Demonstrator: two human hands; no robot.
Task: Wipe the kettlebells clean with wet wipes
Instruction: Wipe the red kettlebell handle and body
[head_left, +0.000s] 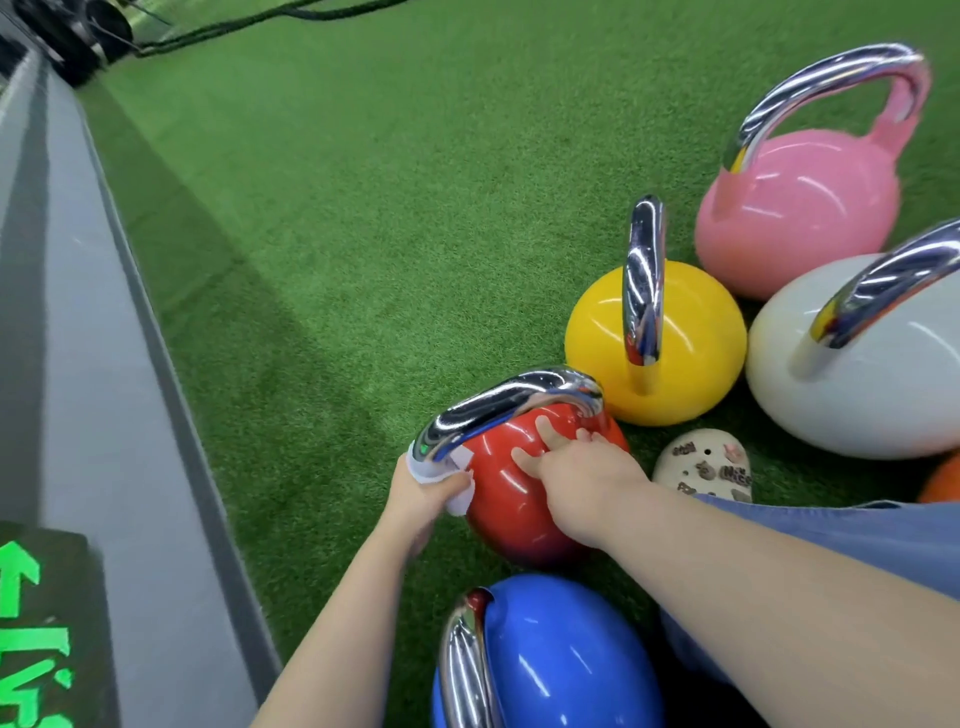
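A red kettlebell with a chrome handle stands on green turf at centre bottom. My left hand holds a white wet wipe wrapped round the left foot of that handle. On the red body under the handle rests my right hand, fingers spread and straight. Around it stand a blue kettlebell nearest me, a yellow kettlebell, a white kettlebell and a pink kettlebell.
A cream clog shoe with charms sits right of the red kettlebell, beside my blue trouser leg. An orange object peeks in at the right edge. A grey floor strip with green markings borders the turf on the left.
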